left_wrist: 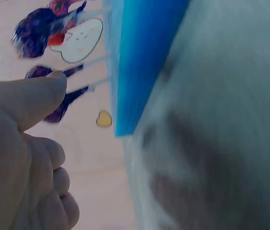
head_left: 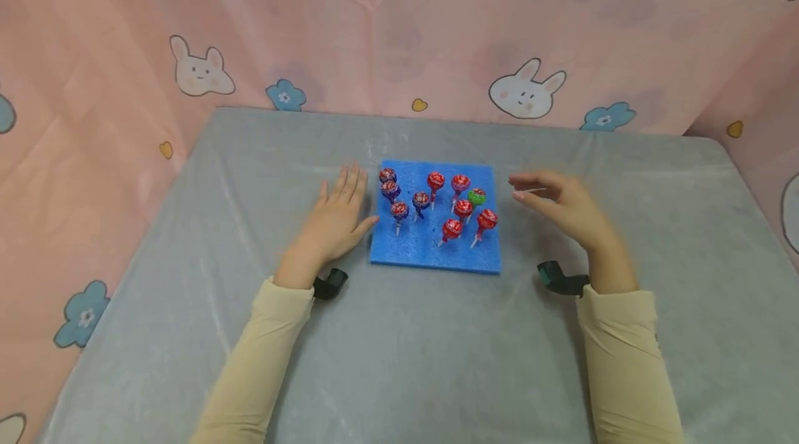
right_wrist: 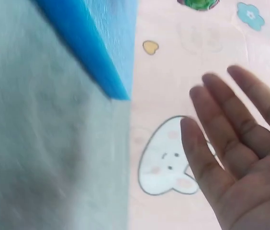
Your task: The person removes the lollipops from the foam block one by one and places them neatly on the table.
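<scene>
A blue foam board lies on the table, with several lollipops standing in it by their white sticks. Dark purple-and-red lollipops cluster at its left side. To the right are several red lollipops and a green lollipop. My left hand is beside the board's left edge, back up, its fingers straight and its thumb pointing at the board. Off the right edge my right hand hovers with fingers extended and slightly bent. The right wrist view shows that palm holding nothing.
A grey cloth covers the table. Behind it hangs a pink curtain with rabbits and flowers. Each wrist carries a black camera mount, the left mount and the right mount both close over the cloth.
</scene>
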`<state>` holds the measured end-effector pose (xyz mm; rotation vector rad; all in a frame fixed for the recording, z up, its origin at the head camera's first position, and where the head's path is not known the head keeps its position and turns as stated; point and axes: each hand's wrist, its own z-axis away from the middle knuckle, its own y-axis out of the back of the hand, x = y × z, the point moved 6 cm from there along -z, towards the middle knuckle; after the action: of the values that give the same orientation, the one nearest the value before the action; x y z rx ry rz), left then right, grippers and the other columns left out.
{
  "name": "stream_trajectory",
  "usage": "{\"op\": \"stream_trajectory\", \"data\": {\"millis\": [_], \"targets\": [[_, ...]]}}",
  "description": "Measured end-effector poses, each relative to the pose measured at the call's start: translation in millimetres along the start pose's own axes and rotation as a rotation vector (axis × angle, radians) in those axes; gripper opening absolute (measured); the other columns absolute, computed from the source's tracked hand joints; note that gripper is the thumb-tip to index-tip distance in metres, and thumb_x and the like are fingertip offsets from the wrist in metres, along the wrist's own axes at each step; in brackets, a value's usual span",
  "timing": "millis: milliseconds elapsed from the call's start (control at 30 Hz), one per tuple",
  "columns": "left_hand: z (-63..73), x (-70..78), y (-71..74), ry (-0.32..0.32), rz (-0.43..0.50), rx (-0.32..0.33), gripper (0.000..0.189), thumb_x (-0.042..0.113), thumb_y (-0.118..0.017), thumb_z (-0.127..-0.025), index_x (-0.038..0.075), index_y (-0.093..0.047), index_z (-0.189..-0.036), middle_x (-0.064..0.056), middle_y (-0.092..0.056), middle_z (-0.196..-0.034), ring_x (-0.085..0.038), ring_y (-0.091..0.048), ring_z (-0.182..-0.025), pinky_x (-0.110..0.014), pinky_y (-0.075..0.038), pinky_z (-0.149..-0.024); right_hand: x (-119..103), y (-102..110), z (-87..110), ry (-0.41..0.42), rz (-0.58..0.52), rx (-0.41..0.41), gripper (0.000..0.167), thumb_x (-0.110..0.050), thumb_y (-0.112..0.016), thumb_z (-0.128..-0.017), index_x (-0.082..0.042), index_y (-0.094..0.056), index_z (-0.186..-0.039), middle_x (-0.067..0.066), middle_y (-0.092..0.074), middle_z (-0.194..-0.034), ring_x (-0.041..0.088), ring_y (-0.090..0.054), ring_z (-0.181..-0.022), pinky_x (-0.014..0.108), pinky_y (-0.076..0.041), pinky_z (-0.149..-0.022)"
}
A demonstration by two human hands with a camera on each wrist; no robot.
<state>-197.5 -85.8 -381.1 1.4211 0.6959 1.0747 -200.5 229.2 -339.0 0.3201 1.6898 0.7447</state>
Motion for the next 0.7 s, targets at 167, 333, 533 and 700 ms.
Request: {"op": "stream_trajectory", "data": {"millis": [167,333,533,700], "targets": [[-6.5,11.7,-10.7,-0.036,0.05,-0.038,0.076,0.043,-0.039,-0.1,0.001,-0.003,-0.15,-0.014,0.006,-0.157,-0.026,0.008,-0.143,-0.051,-0.002,-0.112,9.3,-9.3,5.4,-0.005,-0.189,-0.012,0.03,-0.01,-0.06,-0.093,0.005,-0.061,-0.118,0.013,-0.063,-0.116,0.004,-0.058,-0.102,0.015,-0.046,-0.085],[-6.0,14.9,-16.5,-0.051,0.068,-0.057,0.072,0.042,-0.04,-0.1,0.0,-0.009,-0.15,-0.013,0.0,-0.157,-0.026,0.002,-0.143,-0.05,-0.004,-0.113,15.4,-14.4,6.0,-0.006,-0.247,-0.045,0.028,-0.008,-0.062,-0.091,0.007,-0.062,-0.114,0.001,-0.066,-0.108,0.008,-0.061,-0.099,0.018,-0.047,-0.084],[-4.8,17.3,-23.1,-0.07,0.086,-0.1,0.069,0.041,-0.039,-0.1,-0.001,-0.015,-0.149,-0.012,-0.003,-0.157,-0.025,0.001,-0.143,-0.048,-0.005,-0.113,19.7,-26.9,5.8,-0.034,-0.301,-0.153,0.029,-0.005,-0.065,-0.089,0.009,-0.061,-0.114,0.004,-0.066,-0.107,0.011,-0.064,-0.096,0.021,-0.051,-0.081],[-5.1,17.6,-26.5,-0.071,0.093,-0.105,0.068,0.042,-0.039,-0.1,-0.001,-0.016,-0.149,-0.012,-0.004,-0.157,-0.025,-0.001,-0.143,-0.047,-0.006,-0.113,20.8,-40.4,3.8,-0.05,-0.333,-0.209,0.03,-0.002,-0.066,-0.087,0.011,-0.06,-0.113,-0.002,-0.065,-0.104,0.012,-0.064,-0.094,0.023,-0.052,-0.079]]}}
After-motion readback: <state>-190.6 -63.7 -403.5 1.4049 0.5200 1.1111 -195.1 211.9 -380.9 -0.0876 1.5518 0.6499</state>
